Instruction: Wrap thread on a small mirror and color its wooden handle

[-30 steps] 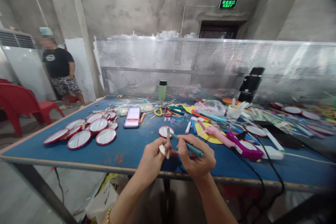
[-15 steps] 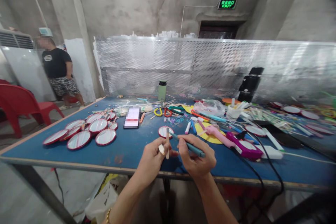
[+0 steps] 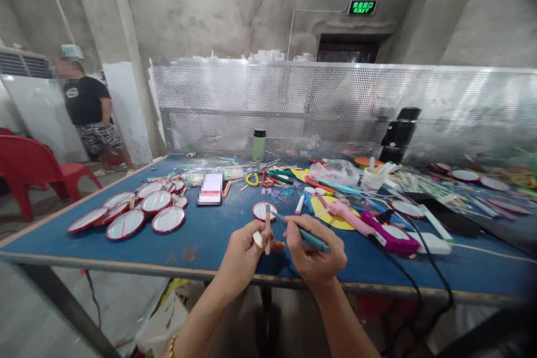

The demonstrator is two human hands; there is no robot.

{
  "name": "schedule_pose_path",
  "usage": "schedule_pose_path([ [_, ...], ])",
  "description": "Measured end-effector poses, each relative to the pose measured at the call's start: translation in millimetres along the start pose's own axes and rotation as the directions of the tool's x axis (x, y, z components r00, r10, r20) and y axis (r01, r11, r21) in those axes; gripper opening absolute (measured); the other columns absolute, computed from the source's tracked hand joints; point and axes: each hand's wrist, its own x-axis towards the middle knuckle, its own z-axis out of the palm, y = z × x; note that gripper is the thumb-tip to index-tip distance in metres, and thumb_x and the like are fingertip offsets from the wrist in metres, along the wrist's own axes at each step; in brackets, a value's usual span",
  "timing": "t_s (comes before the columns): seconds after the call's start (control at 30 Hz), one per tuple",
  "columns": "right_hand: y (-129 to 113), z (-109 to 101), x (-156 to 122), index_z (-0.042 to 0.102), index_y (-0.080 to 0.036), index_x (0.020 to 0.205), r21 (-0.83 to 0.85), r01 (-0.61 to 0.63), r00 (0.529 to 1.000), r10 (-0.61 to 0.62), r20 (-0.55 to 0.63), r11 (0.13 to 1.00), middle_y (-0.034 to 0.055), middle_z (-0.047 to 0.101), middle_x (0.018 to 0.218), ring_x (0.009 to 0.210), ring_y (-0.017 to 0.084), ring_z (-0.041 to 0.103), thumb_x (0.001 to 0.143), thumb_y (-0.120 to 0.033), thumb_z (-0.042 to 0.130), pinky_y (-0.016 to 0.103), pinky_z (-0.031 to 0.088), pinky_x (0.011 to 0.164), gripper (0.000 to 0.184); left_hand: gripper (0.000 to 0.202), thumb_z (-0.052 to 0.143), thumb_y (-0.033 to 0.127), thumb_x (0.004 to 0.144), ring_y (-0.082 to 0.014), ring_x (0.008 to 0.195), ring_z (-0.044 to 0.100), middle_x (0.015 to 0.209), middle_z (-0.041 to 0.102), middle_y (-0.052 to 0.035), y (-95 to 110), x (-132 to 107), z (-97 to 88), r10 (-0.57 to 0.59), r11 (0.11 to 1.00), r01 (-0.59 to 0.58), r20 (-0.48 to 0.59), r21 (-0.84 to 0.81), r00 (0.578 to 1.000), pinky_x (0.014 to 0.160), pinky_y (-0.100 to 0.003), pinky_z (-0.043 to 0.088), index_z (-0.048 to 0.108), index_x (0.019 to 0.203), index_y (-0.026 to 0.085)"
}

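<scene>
My left hand is closed on a flat wooden stick, which stands roughly upright between the fingers; its upper end looks grey. A short pale piece also pokes out of that hand, its kind unclear. My right hand grips a teal marker pen like a writing tool, the tip close to the stick's grey upper part. Whether tip and stick touch, I cannot tell. Just beyond both hands a small round red-rimmed mirror lies on the blue table.
Several red-rimmed mirrors are heaped at left, near a phone. A green bottle stands at the back. To the right lie a pink glue gun, a purple power strip and cables. A person stands at far left.
Both hands keep nearly the same pose, with the pen tip still by the stick. The standing person at far left appears slightly further left.
</scene>
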Motion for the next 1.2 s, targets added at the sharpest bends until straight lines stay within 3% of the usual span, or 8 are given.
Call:
schedule_pose_path([
  [0.37, 0.9, 1.4, -0.9, 0.068, -0.019, 0.088, 0.063, -0.004, 0.999, 0.001, 0.035, 0.998, 0.0004, 0.069, 0.068, 0.055, 0.012, 0.064, 0.080, -0.006, 0.062, 0.023, 0.052, 0.056, 0.016, 0.033, 0.050, 0.038, 0.094, -0.0122, 0.061, 0.048, 0.065, 0.051, 0.0023, -1.5, -0.9, -1.6, 0.024, 0.999, -0.025, 0.013, 0.041, 1.000, 0.064, -0.020, 0.046, 0.056, 0.070, 0.017],
  [0.93, 1.3, 0.6, -1.5, 0.068, -0.019, 0.088, 0.040, -0.003, 1.000, 0.003, -0.011, 0.999, 0.0017, 0.070, 0.068, 0.057, 0.014, 0.066, 0.080, -0.006, 0.062, 0.026, 0.053, 0.058, 0.016, 0.034, 0.048, 0.037, 0.094, -0.0129, 0.063, 0.050, 0.066, 0.053, 0.0015, -2.2, -0.3, -0.2, 0.030, 0.998, -0.031, 0.013, 0.056, 0.999, 0.064, -0.021, 0.044, 0.053, 0.067, 0.017],
  [1.2, -1.0, 1.8, 0.1, 0.067, -0.019, 0.090, 0.064, 0.026, 0.999, -0.028, 0.035, 0.998, -0.0005, 0.067, 0.067, 0.054, 0.011, 0.062, 0.080, -0.004, 0.062, 0.023, 0.051, 0.055, 0.019, 0.031, 0.047, 0.034, 0.095, -0.0118, 0.062, 0.045, 0.066, 0.051, 0.0028, -6.2, 0.1, -0.8, 0.041, 0.995, -0.042, 0.010, 0.092, 0.999, 0.063, -0.020, 0.040, 0.056, 0.072, 0.016],
])
